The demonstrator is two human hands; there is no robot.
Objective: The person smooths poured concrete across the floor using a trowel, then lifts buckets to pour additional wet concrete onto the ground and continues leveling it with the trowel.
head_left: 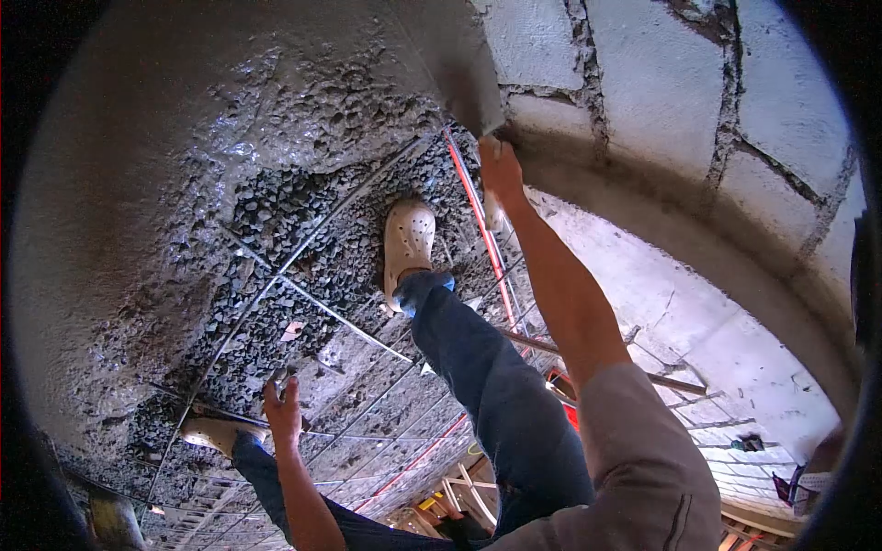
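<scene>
My right hand (pixel 499 167) is closed around the handle of a trowel (pixel 467 87), near the foot of the block wall. The grey blade reaches upward over wet concrete (pixel 119 193) and looks smeared by motion. A pale handle end (pixel 493 213) shows below the fist. My left hand (pixel 284 410) hangs low over gravel (pixel 262 335), its thumb and fingers apart, with nothing seen in it. Close by it is one of my clog-covered feet (pixel 213 433). The other clog (pixel 409 241) stands among the bars, on gravel and rough ground.
Thin steel bars (pixel 308 241) cross the gravel in a grid. Red tubing (pixel 475 209) runs along the right side of the bars. A wall of pale blocks (pixel 657 69) rises at the upper right. Wooden pieces (pixel 470 491) lie at the bottom.
</scene>
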